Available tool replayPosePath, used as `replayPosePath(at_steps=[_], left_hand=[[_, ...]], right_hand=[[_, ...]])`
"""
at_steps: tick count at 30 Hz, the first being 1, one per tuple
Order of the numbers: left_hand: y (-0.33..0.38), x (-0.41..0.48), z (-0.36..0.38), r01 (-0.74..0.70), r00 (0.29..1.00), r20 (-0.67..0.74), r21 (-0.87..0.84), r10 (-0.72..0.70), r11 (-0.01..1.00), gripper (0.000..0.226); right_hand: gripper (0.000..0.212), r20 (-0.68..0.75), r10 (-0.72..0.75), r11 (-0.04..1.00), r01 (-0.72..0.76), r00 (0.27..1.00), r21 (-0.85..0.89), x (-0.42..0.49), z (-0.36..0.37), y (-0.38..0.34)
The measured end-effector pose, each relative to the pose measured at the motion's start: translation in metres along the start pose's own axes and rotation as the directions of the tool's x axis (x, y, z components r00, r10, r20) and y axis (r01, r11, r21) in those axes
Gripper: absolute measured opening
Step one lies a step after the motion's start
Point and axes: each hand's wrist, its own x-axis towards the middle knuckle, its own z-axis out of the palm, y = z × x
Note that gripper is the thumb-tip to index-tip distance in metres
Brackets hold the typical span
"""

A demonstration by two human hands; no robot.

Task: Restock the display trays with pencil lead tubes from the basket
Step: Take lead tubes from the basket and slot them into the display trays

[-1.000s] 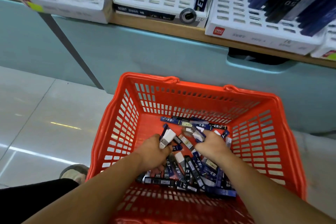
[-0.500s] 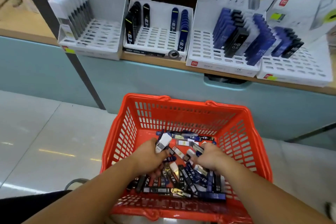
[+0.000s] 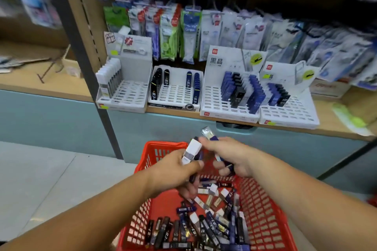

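Left hand (image 3: 171,171) gripping white tube (image 3: 191,149), right hand (image 3: 230,157) gripping blue tube (image 3: 213,138)

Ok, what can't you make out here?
Head view: how many tubes the left hand grips; the hand covers them.
Head view: near rim of the basket, cut off by the bottom edge.
Head view: print on the hanging packets, motion-blurred.
Head view: tray labels, too small.

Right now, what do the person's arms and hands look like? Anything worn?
Both bare: left hand and right hand ungloved, no rings, watch or bands visible. No sleeves on the left forearm or right forearm up to the frame edge.
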Motion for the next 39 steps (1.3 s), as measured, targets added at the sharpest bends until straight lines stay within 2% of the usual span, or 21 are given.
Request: replayPosePath(at_steps=[3, 5, 7, 10, 13, 21, 23, 25, 27, 28, 32, 34, 37, 39], left_hand=[[0.037, -0.017, -0.009, -0.041, 0.999, 0.018, -0.048, 0.041, 0.998, 0.021], [0.06, -0.026, -0.015, -0.061, 0.997, 0.044, -0.08, 0.064, 0.995, 0.02], [0.08, -0.034, -0.021, -0.069, 0.994, 0.081, -0.087, 0.076, 0.994, 0.015], [0.099, -0.041, -0.029, -0.037, 0.99, 0.133, -0.091, 0.049, 0.995, 0.018], [0.104, -0.039, -0.037, 0.008, 0.991, 0.132, -0.075, 0.002, 0.997, 0.024], [0.096, -0.011, -0.038, 0.059, 0.998, 0.032, -0.063, -0.057, 0.996, 0.013], [0.094, -0.001, -0.043, 0.065, 0.998, -0.002, -0.064, -0.065, 0.996, 0.012], [0.094, 0.007, -0.049, 0.051, 0.999, -0.013, -0.099, -0.052, 0.994, 0.008], [0.093, 0.014, -0.054, 0.028, 0.999, -0.019, -0.118, -0.031, 0.993, 0.002], [0.091, 0.017, -0.056, 0.019, 0.999, -0.024, -0.114, -0.022, 0.993, 0.003], [0.088, 0.023, -0.066, -0.01, 0.999, -0.053, -0.081, 0.005, 0.997, 0.008], [0.087, 0.023, -0.071, -0.012, 0.996, -0.087, -0.037, 0.008, 0.999, 0.012], [0.084, 0.022, -0.077, 0.011, 0.994, -0.107, -0.01, -0.012, 1.0, 0.008], [0.083, 0.019, -0.08, 0.02, 0.996, -0.087, -0.039, -0.023, 0.999, 0.009]], right_hand=[[0.038, 0.095, -0.092, 0.99, 0.081, 0.991, 0.115, -0.025, 0.0, -0.032], [0.025, 0.137, -0.18, 0.977, 0.16, 0.974, 0.143, -0.042, 0.002, -0.046], [0.02, 0.14, -0.265, 0.954, 0.239, 0.954, 0.179, -0.052, 0.006, -0.055], [0.02, 0.12, -0.378, 0.908, 0.342, 0.918, 0.242, -0.053, 0.009, -0.068], [0.011, 0.118, -0.451, 0.877, 0.415, 0.885, 0.242, -0.05, 0.011, -0.075], [0.007, 0.046, -0.458, 0.885, 0.451, 0.888, 0.115, -0.018, 0.018, -0.074], [0.009, 0.041, -0.454, 0.881, 0.441, 0.89, 0.172, -0.012, 0.018, -0.077], [0.015, 0.006, -0.416, 0.862, 0.392, 0.909, 0.321, -0.008, 0.017, -0.082], [0.029, -0.017, -0.391, 0.819, 0.357, 0.92, 0.449, -0.004, 0.014, -0.087], [0.035, -0.018, -0.4, 0.811, 0.362, 0.916, 0.46, -0.002, 0.014, -0.089], [0.028, 0.021, -0.506, 0.816, 0.471, 0.862, 0.334, 0.005, 0.021, -0.093], [0.033, 0.001, -0.539, 0.813, 0.52, 0.842, 0.262, 0.009, 0.024, -0.093], [0.019, -0.018, -0.56, 0.814, 0.554, 0.828, 0.171, 0.011, 0.029, -0.094], [0.017, -0.013, -0.558, 0.819, 0.553, 0.83, 0.151, 0.011, 0.031, -0.094]])
